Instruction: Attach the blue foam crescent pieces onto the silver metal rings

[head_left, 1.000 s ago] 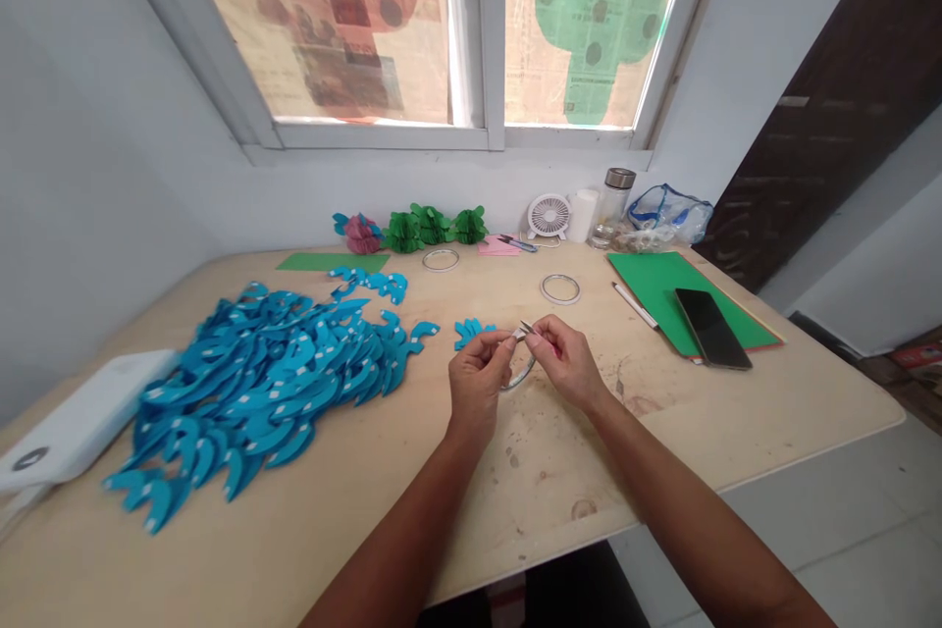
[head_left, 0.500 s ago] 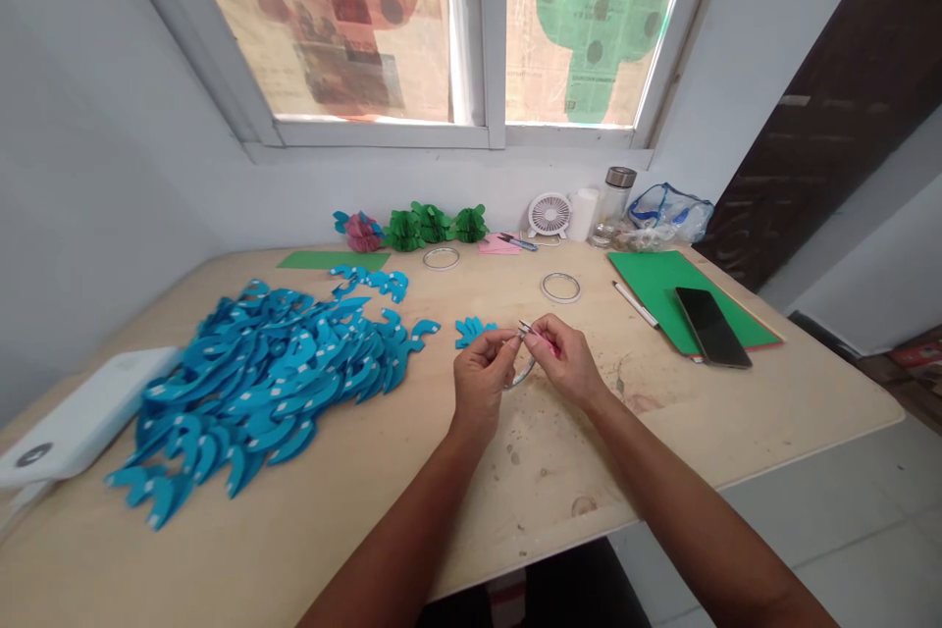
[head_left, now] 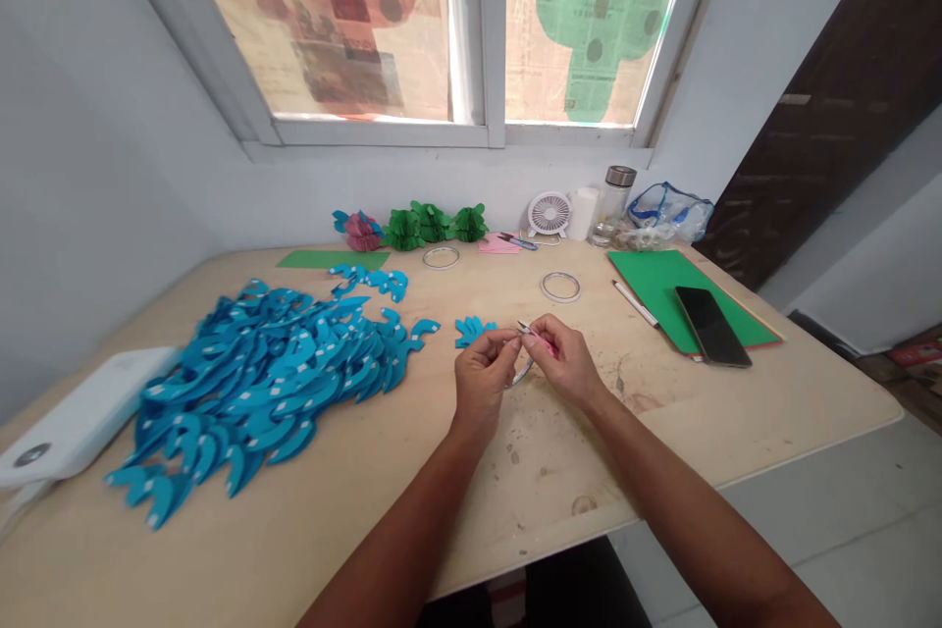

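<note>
Over the wooden table point(head_left: 500, 294), the left hand point(head_left: 480, 375) pinches a pale ring point(head_left: 523, 371), close beside the right hand point(head_left: 565, 361), which grips a pink-handled pointed tool point(head_left: 543, 343).

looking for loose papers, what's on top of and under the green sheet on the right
A dark phone lies on the green sheet, overhanging its near edge. From underneath, a reddish edge and a pale strip peek out; anything else beneath is covered.
</note>
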